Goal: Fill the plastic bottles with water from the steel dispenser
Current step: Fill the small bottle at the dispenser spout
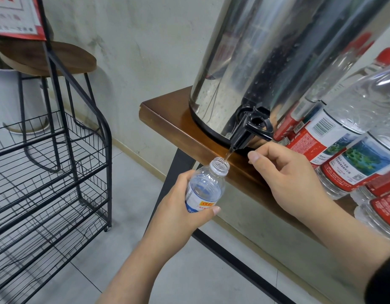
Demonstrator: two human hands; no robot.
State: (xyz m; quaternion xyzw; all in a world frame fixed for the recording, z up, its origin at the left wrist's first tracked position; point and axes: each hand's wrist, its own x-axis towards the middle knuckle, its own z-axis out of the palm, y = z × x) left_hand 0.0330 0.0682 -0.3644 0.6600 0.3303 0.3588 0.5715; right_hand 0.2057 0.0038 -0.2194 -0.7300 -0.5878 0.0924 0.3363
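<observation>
The left hand is nearest, its fingers and thumb curled round a small uncapped plastic bottle, held tilted just off the tabletop edge with its mouth under the black tap. A thin stream of water runs into it. The right hand sits beside the tap, fingers curled in, thumb out; whether they touch the lever I cannot tell. The steel dispenser stands on the tabletop, with larger red-labelled bottles just beside it.

Left hand holds bottle under apparently running tap.
</observation>
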